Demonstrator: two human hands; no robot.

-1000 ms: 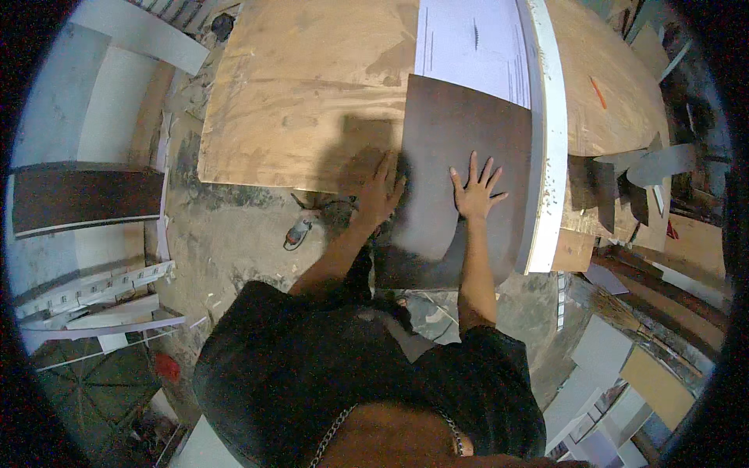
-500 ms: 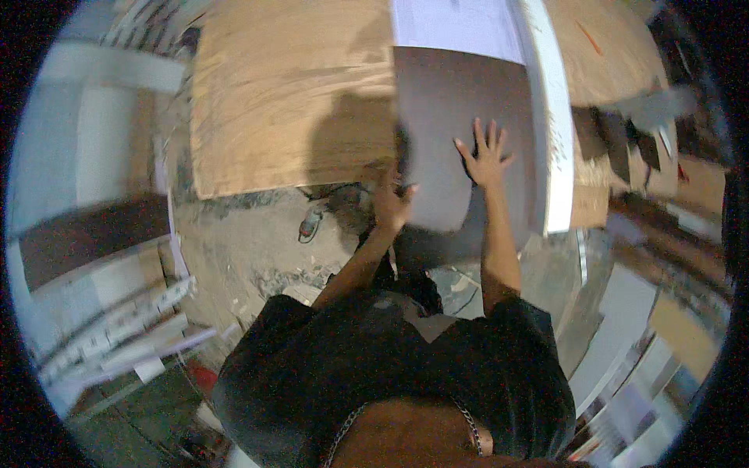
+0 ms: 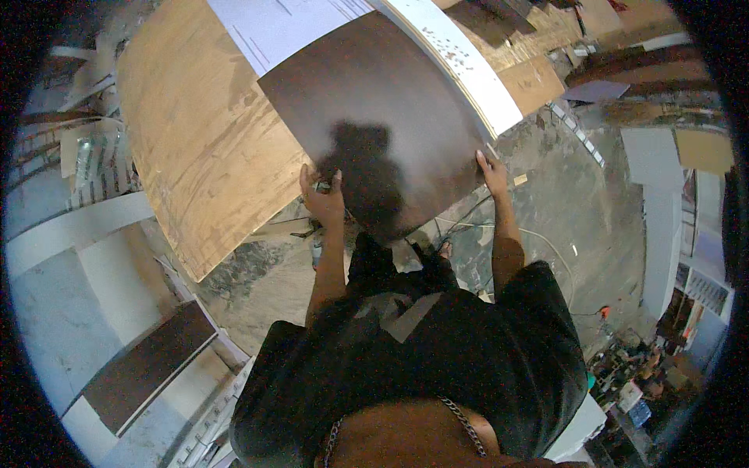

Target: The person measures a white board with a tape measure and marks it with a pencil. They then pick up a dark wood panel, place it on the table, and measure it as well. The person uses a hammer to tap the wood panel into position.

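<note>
- Dark brown panel [image 3: 390, 101] lies ahead of the person
- Hands apart: left hand [image 3: 324, 201] at its left edge, right hand [image 3: 493, 175] by its right corner; I cannot tell whether either grips
- Plywood sheet [image 3: 203, 148] along its left, white sheet [image 3: 289, 27] beyond
- White board [image 3: 495, 101] blocking its right side
- Pale cable [image 3: 558, 254] on the floor [image 3: 538, 187]

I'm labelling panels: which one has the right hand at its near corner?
The dark brown panel: the right hand is at its near right corner, away from the plywood board and the lined white sheet.
</note>
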